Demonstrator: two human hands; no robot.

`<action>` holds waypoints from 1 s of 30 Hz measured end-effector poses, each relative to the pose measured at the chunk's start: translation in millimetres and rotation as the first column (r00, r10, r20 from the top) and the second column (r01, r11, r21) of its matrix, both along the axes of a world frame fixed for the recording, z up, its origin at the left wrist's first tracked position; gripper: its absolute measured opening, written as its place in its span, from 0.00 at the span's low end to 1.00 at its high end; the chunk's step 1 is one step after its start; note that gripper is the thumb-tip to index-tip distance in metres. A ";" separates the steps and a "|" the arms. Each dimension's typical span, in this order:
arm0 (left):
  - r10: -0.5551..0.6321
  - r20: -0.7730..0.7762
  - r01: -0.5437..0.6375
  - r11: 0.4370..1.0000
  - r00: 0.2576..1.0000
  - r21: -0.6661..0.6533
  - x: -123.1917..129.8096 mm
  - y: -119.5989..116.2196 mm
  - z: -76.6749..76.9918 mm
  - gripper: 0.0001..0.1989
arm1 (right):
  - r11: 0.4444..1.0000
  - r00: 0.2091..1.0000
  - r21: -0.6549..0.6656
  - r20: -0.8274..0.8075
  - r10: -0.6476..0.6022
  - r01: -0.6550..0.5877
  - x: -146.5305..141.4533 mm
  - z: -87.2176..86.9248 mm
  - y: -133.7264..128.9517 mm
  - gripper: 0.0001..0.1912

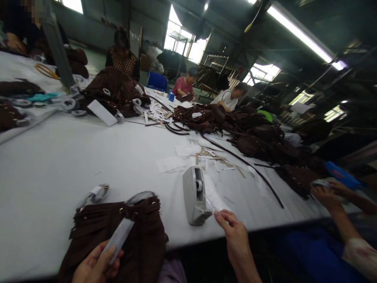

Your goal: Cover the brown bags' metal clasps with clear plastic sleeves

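The left hand (98,264) grips a wrapped strip (121,237) over the brown bag (129,236); the right hand (235,232), well apart from it, pinches clear tape (211,204) just beside the dispenser (194,196).

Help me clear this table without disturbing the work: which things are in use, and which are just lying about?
Seemingly in use:
- brown bag
- pale wrapped strip, in the left hand
- clear tape, pinched by the right hand
- tape dispenser

Apparently lying about:
- paper scraps
- long dark strap
- white card
- teal item
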State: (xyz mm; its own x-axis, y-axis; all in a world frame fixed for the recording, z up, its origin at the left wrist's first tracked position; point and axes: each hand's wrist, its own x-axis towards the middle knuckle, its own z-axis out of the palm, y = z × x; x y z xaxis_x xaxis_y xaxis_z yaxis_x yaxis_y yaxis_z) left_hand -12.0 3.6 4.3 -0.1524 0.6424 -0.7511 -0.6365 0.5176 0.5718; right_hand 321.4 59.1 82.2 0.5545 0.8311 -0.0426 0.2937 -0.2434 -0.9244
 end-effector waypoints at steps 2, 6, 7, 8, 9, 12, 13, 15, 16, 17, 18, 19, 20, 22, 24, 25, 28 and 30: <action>0.005 0.001 -0.005 1.000 1.000 -0.011 0.1 0.4 1.1 0.33 | 0.999 1.000 -0.028 -0.005 -0.026 0.026 -0.5 -5.3 -10.6 0.17; -0.010 -0.007 0.010 1.000 1.000 0.001 0.3 1.3 -0.3 0.33 | 0.995 0.994 -0.100 -0.105 -0.012 0.002 -6.5 -25.5 -26.4 0.19; -0.009 -0.008 0.009 1.000 1.000 0.004 0.4 1.4 -0.7 0.33 | 0.993 0.991 -0.117 -0.137 -0.008 -0.008 -8.4 -30.9 -28.7 0.20; -0.007 -0.011 0.007 1.000 1.000 0.008 0.5 1.3 -0.8 0.33 | 0.990 0.985 -0.137 -0.171 -0.006 -0.018 -10.2 -36.0 -30.1 0.22; -0.004 -0.014 0.004 1.000 1.000 0.012 0.7 1.1 -0.6 0.33 | 0.988 0.979 -0.152 -0.204 -0.006 -0.026 -11.8 -40.5 -30.7 0.23; -0.018 -0.026 0.019 0.999 0.999 0.035 1.3 -0.4 1.6 0.32 | 0.988 0.968 -0.154 -0.252 -0.007 -0.033 -14.5 -49.8 -27.9 0.24; -0.023 -0.031 0.024 0.999 0.999 0.048 1.3 -1.2 2.5 0.32 | 0.990 0.969 -0.140 -0.246 -0.007 -0.029 -14.7 -51.8 -26.0 0.24; -0.035 -0.036 0.038 0.996 0.999 0.081 1.0 -2.8 3.8 0.31 | 0.993 0.978 -0.115 -0.206 -0.010 -0.014 -14.5 -55.7 -22.2 0.24; -0.040 -0.038 0.043 0.995 0.998 0.093 0.7 -3.5 3.8 0.31 | 0.994 0.983 -0.111 -0.184 -0.018 -0.003 -14.0 -58.0 -21.1 0.24; -0.045 -0.037 0.049 0.994 0.998 0.102 0.4 -4.1 3.5 0.31 | 0.993 0.986 -0.114 -0.166 -0.027 0.008 -13.3 -60.8 -20.9 0.24; -0.055 -0.034 0.058 0.992 0.998 0.109 0.1 -4.5 2.9 0.31 | 0.992 0.988 -0.124 -0.151 -0.036 0.018 -12.7 -64.0 -22.0 0.25; -0.059 -0.035 0.063 0.991 0.998 0.115 0.0 -4.8 2.4 0.31 | 0.990 0.989 -0.139 -0.139 -0.044 0.025 -12.2 -67.4 -24.4 0.25; -0.054 -0.043 0.059 0.990 0.998 0.126 0.1 -4.9 2.1 0.31 | 0.987 0.990 -0.159 -0.133 -0.047 0.026 -12.3 -70.8 -27.9 0.26; -0.048 -0.067 0.057 0.987 0.997 0.148 1.1 -5.0 3.6 0.29 | 0.980 0.991 -0.200 -0.125 -0.049 0.023 -15.3 -75.4 -36.4 0.27; -0.050 -0.093 0.067 0.981 0.994 0.181 3.0 -4.6 7.9 0.27 | 0.973 0.993 -0.231 -0.116 -0.030 0.002 -24.5 -75.0 -42.5 0.28; -0.060 -0.103 0.080 0.976 0.993 0.201 4.1 -4.1 10.5 0.26 | 0.972 0.994 -0.235 -0.112 -0.001 -0.026 -32.0 -72.4 -43.2 0.28; -0.061 -0.149 0.100 0.958 0.987 0.268 6.6 -1.2 16.5 0.22 | 0.952 0.969 -0.201 -0.138 0.207 -0.232 -67.0 -56.8 -36.1 0.25; -0.058 -0.196 0.115 0.950 0.979 0.291 7.1 -0.2 18.3 0.20 | 0.878 0.888 -0.168 -0.193 0.418 -0.449 -98.4 -42.4 -28.6 0.22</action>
